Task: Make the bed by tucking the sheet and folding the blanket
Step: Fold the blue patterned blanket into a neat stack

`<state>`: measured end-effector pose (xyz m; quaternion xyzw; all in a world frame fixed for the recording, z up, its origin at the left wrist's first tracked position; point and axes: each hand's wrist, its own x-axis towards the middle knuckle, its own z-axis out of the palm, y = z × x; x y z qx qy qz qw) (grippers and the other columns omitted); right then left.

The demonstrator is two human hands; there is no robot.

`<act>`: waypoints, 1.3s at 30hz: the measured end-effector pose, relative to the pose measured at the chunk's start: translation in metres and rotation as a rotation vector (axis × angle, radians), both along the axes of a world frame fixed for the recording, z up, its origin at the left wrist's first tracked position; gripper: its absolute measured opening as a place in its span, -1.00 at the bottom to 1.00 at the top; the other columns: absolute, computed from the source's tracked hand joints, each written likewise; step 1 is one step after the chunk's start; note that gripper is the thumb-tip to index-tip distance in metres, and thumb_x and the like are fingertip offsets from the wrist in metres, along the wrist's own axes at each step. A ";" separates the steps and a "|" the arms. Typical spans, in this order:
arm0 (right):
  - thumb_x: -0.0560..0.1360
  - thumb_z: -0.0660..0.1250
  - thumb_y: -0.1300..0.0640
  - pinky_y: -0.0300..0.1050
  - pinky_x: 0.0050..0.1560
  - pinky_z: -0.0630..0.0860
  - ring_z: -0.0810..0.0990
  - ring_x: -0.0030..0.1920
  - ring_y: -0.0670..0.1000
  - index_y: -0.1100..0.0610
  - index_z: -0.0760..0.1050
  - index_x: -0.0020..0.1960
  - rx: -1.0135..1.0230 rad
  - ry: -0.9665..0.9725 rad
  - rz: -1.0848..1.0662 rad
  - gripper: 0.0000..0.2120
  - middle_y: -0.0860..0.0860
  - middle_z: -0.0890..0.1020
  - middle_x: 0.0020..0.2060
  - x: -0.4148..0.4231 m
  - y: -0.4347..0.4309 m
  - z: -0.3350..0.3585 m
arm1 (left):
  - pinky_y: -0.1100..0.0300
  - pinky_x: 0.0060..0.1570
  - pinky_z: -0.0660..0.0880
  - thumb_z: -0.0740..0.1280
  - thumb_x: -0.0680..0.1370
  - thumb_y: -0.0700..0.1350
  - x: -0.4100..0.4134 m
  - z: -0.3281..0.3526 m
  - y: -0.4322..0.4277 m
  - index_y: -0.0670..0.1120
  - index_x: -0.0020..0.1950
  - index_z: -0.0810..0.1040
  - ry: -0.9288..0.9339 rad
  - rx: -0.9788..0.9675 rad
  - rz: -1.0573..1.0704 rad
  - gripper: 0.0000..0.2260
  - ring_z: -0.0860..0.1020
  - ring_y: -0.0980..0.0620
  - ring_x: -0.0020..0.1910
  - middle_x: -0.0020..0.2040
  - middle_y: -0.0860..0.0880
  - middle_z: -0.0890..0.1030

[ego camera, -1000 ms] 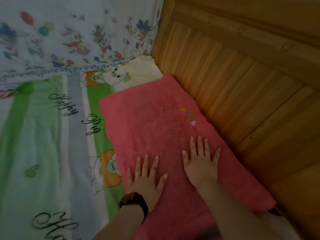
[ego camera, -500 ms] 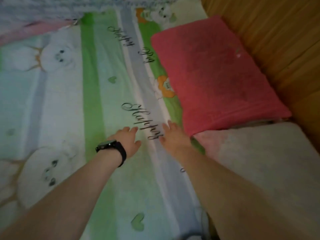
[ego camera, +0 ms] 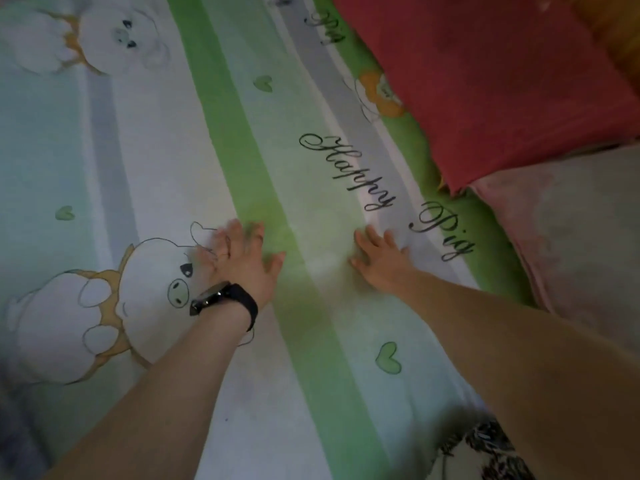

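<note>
The left hand (ego camera: 242, 259) and right hand (ego camera: 378, 259) press flat and wide on the sheet (ego camera: 311, 358), holding nothing, so it looks smooth here, but no folded blanket shows yet.

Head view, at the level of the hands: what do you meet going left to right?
pig print → left hand → right hand → Pig lettering → pale cloth
</note>
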<state>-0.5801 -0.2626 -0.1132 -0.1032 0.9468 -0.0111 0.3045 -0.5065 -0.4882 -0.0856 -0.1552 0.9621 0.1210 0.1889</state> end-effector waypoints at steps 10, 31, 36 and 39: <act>0.64 -0.17 -0.11 0.23 0.47 -0.28 -0.34 0.51 0.13 -0.09 -0.29 0.54 -0.056 0.117 -0.090 -0.47 -0.08 -0.28 0.53 0.016 -0.003 -0.016 | -0.23 0.43 -0.28 -0.31 0.54 0.28 -0.002 -0.059 0.008 0.17 0.48 -0.38 0.191 -0.105 -0.103 -0.45 -0.34 -0.03 0.50 0.50 -0.01 -0.35; 0.63 -0.09 -0.15 0.04 0.51 -0.25 -0.25 0.53 0.02 -0.06 -0.23 0.55 -0.124 0.082 -0.026 -0.43 -0.05 -0.21 0.54 0.056 0.019 0.003 | -0.04 0.49 -0.24 -0.25 0.56 0.25 0.040 -0.054 0.031 0.21 0.50 -0.28 0.101 -0.082 0.042 -0.48 -0.22 0.01 0.53 0.56 0.01 -0.22; 0.62 0.02 -0.06 0.07 0.50 0.03 -0.05 0.54 0.07 -0.02 -0.08 0.56 -0.112 -0.027 0.051 -0.44 0.01 -0.05 0.56 0.132 0.053 0.018 | 0.01 0.51 -0.11 -0.12 0.58 0.25 0.119 -0.023 0.066 0.20 0.52 -0.16 -0.065 0.028 0.041 -0.47 -0.11 -0.04 0.54 0.57 -0.01 -0.13; 0.63 0.02 -0.02 0.08 0.46 0.16 -0.02 0.53 0.07 -0.02 -0.05 0.56 -0.099 -0.088 0.023 -0.47 -0.04 -0.04 0.55 0.204 0.086 0.035 | -0.01 0.51 -0.09 -0.02 0.60 0.19 0.179 -0.006 0.100 0.17 0.54 -0.09 -0.114 0.084 0.031 -0.48 -0.10 -0.07 0.54 0.57 -0.04 -0.12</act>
